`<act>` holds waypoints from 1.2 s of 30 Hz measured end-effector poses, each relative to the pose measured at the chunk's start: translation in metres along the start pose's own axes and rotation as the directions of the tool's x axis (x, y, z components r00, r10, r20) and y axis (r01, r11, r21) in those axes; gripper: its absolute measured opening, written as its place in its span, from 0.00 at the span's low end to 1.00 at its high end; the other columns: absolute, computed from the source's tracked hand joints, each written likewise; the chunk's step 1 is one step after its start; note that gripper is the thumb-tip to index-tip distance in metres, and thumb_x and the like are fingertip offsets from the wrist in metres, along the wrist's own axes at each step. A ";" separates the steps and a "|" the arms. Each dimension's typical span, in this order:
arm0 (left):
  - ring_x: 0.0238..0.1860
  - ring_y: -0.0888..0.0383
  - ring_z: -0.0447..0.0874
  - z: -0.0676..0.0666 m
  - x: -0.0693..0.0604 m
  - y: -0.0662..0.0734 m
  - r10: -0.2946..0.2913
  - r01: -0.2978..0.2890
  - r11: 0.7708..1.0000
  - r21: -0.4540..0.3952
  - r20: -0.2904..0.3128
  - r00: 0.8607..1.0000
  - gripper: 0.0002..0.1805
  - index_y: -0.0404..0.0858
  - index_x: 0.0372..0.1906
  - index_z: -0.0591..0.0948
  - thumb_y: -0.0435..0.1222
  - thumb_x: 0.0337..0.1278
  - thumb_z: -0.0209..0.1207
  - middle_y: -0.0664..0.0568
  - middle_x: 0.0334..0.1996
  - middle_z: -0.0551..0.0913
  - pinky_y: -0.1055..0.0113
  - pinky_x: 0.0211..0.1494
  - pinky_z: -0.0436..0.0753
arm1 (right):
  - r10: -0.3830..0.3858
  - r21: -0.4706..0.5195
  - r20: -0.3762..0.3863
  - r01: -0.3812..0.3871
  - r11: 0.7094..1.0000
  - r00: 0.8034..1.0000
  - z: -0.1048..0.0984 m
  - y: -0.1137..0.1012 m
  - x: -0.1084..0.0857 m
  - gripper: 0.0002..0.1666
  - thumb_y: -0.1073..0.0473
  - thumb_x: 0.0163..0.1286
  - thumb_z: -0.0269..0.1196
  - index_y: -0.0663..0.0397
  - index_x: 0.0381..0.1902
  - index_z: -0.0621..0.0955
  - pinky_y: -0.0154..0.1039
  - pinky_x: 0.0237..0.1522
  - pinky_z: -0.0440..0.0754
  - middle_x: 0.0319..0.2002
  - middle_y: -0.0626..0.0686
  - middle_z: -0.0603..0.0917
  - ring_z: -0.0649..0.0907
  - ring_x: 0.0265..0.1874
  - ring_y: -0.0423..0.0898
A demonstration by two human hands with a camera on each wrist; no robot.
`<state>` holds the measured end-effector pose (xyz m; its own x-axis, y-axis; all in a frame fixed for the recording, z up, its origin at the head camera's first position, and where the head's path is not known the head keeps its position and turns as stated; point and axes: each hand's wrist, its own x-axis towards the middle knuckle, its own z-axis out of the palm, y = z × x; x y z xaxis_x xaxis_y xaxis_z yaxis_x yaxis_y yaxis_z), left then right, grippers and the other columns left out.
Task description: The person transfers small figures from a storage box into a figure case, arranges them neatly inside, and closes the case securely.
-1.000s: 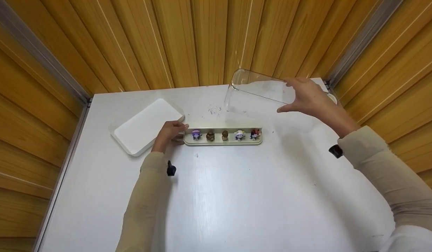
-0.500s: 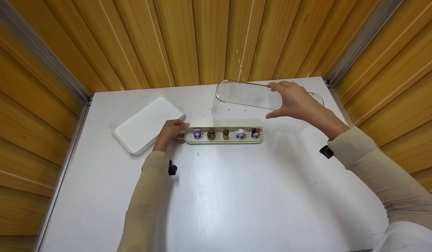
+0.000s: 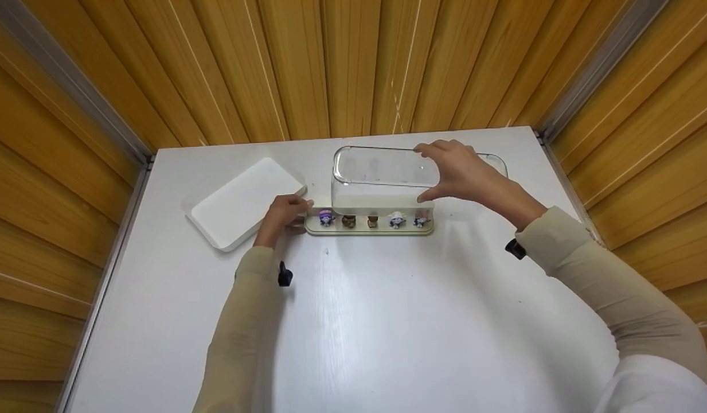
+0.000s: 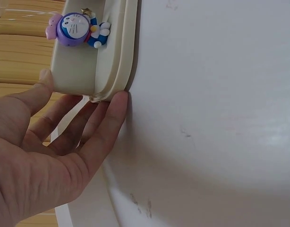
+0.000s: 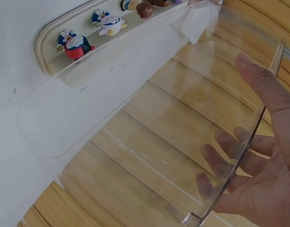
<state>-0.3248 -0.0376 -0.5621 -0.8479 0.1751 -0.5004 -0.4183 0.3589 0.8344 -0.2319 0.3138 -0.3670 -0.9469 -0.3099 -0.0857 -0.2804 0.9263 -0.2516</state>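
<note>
A long cream display base point(image 3: 369, 232) stands on the table with a row of several small cartoon figurines on its ledge. My left hand point(image 3: 281, 213) holds the base's left end, its thumb against the raised back wall and fingertips at the rounded end. Nearest that hand in the left wrist view is a figurine point(image 4: 75, 28) with a purple hood and pink bow. A clear plastic cover point(image 3: 376, 167) hangs tilted above and behind the base, gripped across its top by my right hand point(image 3: 459, 175). Through it, the right wrist view shows a red-and-black figurine point(image 5: 75, 46).
Left of the base, a shallow white tray or lid point(image 3: 247, 201) lies askew on the white table point(image 3: 387, 321). Wood-patterned panels point(image 3: 353, 69) rise behind the table and at both sides. Dark smudges mark the tabletop.
My right hand has brought the clear cover left, down and nearer to the base, so it now overlaps the base's back wall in the head view. My left hand stays at the base's end.
</note>
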 end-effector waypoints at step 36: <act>0.61 0.41 0.77 -0.009 -0.009 -0.010 0.103 -0.094 0.991 -0.099 0.084 0.991 0.21 0.27 0.62 0.73 0.40 0.82 0.45 0.35 0.60 0.75 0.50 0.63 0.80 | -0.066 0.013 0.048 0.065 0.998 0.997 0.045 -0.026 0.040 0.58 0.45 0.48 0.82 0.55 0.73 0.69 0.66 0.64 0.69 0.63 0.61 0.78 0.75 0.63 0.64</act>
<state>-0.3159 -0.0513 -0.5642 -0.8558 0.2877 -0.4299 -0.3669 0.2481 0.8966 -0.2553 0.2674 -0.4067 -0.9177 -0.3800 -0.1155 -0.3393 0.9013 -0.2693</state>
